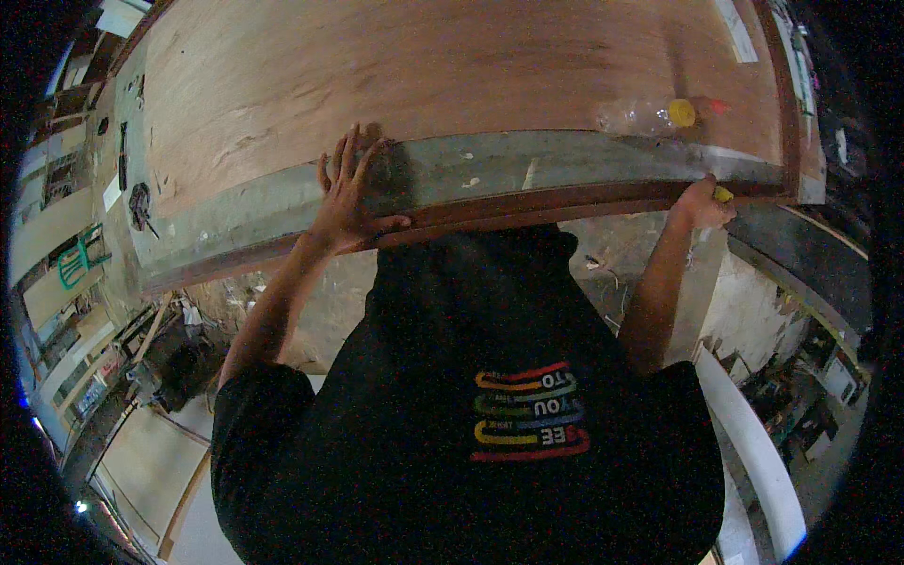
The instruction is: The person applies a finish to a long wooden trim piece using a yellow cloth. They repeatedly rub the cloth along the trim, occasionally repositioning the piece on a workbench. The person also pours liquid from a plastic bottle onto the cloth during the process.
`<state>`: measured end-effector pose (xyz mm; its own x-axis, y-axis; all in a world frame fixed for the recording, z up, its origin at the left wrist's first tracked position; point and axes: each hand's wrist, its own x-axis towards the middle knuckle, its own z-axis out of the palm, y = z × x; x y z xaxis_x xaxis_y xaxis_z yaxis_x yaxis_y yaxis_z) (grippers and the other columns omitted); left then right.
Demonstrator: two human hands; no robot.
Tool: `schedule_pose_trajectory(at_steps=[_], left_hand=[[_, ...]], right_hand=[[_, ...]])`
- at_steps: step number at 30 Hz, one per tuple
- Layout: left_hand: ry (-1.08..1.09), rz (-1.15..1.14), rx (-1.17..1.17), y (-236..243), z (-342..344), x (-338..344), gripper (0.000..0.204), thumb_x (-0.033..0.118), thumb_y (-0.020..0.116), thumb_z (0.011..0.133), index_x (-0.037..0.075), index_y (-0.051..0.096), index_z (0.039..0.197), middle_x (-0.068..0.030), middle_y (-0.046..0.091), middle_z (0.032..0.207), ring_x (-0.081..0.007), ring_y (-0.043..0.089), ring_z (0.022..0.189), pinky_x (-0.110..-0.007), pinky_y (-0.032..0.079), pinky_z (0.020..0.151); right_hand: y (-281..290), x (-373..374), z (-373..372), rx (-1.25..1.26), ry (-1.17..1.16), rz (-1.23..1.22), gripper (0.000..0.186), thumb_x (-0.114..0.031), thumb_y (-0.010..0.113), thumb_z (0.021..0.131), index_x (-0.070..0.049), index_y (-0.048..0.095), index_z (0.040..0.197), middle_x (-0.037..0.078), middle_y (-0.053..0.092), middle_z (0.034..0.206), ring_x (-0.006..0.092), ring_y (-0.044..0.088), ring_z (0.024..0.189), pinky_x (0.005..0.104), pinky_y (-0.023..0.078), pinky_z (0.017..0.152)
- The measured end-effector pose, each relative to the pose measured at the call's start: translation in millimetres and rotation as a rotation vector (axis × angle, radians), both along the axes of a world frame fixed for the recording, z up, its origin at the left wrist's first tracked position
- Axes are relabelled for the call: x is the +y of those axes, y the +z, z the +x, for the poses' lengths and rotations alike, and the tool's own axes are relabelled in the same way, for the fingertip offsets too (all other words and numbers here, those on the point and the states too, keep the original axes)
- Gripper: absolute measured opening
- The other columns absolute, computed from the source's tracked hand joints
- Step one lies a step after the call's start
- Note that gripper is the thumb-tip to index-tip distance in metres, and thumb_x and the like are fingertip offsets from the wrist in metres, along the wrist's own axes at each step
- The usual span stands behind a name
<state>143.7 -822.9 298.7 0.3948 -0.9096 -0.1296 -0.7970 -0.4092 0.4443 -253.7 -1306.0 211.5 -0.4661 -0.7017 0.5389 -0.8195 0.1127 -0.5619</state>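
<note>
My left hand [347, 196] lies with its fingers spread on the grey-green strip [471, 165] of a workbench, and its thumb rests over a long dark brown wooden strip [527, 211] along the near edge. Farther right, my right hand [702, 204] is closed at the right part of that strip. A small yellow thing [723, 194] pokes out of its fingers; most of it is hidden, so its kind does not show. Beyond both hands stretches a broad reddish-brown plywood sheet [405, 75].
A clear plastic bottle [633, 117] with a yellow cap lies on the plywood, just beyond my right hand. A dark tangled item [140, 202] sits at the bench's left end. Off to the left is a green plastic chair [83, 257]. A dark surface [800, 245] lies to the right.
</note>
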Motion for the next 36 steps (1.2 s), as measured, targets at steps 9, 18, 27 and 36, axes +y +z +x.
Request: schedule_pose_trajectory(at_steps=[9,18,27,36], left_hand=[[-0.032,-0.069,0.074,-18,-32,-61,0.129,0.079,0.081,0.059,0.024,0.029,0.163,-0.0230,0.006,0.172,-0.0451,0.006,0.158,-0.066,0.000,0.122],[-0.012,0.141,0.000,-21,6,-12,0.134,0.078,0.083,0.056,0.024,0.025,0.164,-0.0161,0.008,0.173,-0.0420,0.003,0.159,-0.066,-0.002,0.122],[0.071,0.171,-0.168,24,52,49,0.127,0.075,0.083,0.059,0.023,0.031,0.162,-0.0170,0.011,0.173,-0.0391,0.009,0.159,-0.065,-0.004,0.122],[-0.052,0.070,-0.097,-10,8,-11,0.129,0.080,0.082,0.055,0.026,0.033,0.162,-0.0186,0.011,0.172,-0.0416,0.009,0.158,-0.065,-0.002,0.123]], right_hand=[[17,6,13,-0.028,0.023,0.002,0.058,-0.021,0.093,0.064,0.011,0.064,0.103,0.024,0.070,0.096,0.0408,0.072,0.085,0.0507,0.060,0.078],[-12,-10,-11,0.242,0.071,-0.176,0.061,-0.032,0.092,0.062,0.009,0.065,0.098,0.022,0.069,0.089,0.0422,0.070,0.079,0.0539,0.057,0.073],[-1,-7,-2,0.074,0.105,-0.059,0.063,-0.031,0.095,0.062,0.008,0.065,0.102,0.021,0.070,0.095,0.0400,0.070,0.085,0.0507,0.059,0.076],[11,1,5,0.010,0.068,0.006,0.055,-0.024,0.090,0.067,0.006,0.066,0.106,0.022,0.072,0.103,0.0375,0.073,0.090,0.0469,0.060,0.078]])
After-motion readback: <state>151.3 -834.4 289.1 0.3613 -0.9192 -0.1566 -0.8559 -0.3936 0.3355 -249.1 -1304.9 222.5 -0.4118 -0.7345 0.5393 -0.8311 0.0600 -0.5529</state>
